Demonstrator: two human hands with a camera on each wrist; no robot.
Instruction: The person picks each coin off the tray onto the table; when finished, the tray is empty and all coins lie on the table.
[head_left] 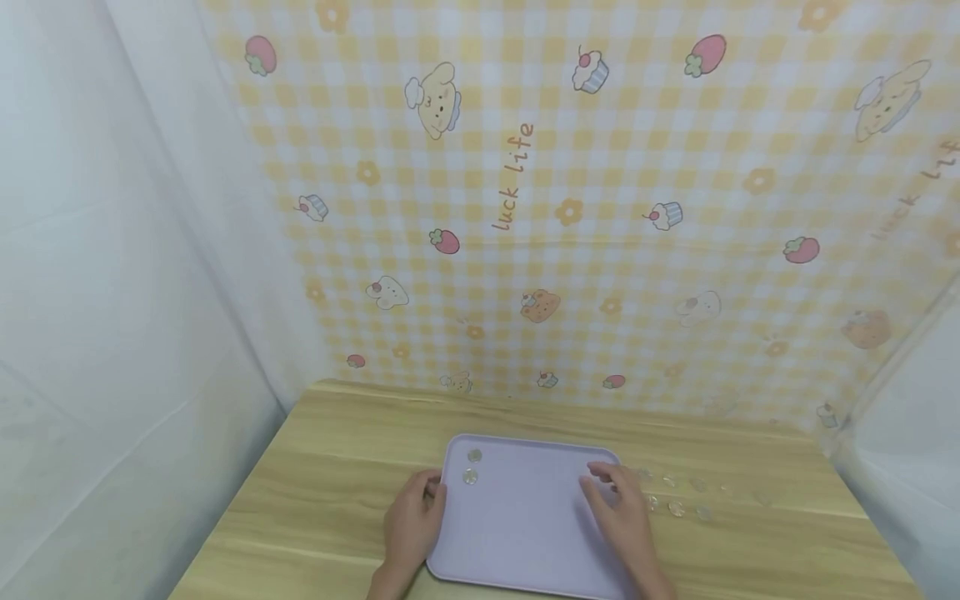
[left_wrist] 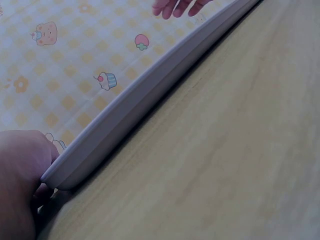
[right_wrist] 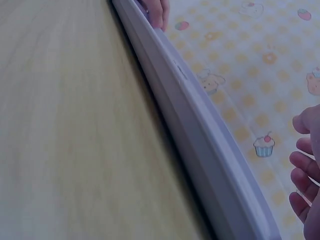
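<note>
A lavender rectangular tray (head_left: 517,525) lies on the wooden table. My left hand (head_left: 410,518) grips its left rim; the left wrist view has the fingers partly hidden under the tray's edge (left_wrist: 120,112). Over the tray's right side is my right hand (head_left: 624,515), its fingers relaxed and a little spread, with nothing seen in them. In the right wrist view this right hand (right_wrist: 307,167) is apart from the rim. Two small shiny coin-like discs (head_left: 470,476) sit inside the tray's far left corner, one behind the other.
Several similar shiny discs (head_left: 677,508) lie in two loose rows on the table (head_left: 322,483), right of the tray. A yellow checked cloth (head_left: 570,250) with cartoon prints hangs behind the table. White sheets (head_left: 135,292) stand at both sides.
</note>
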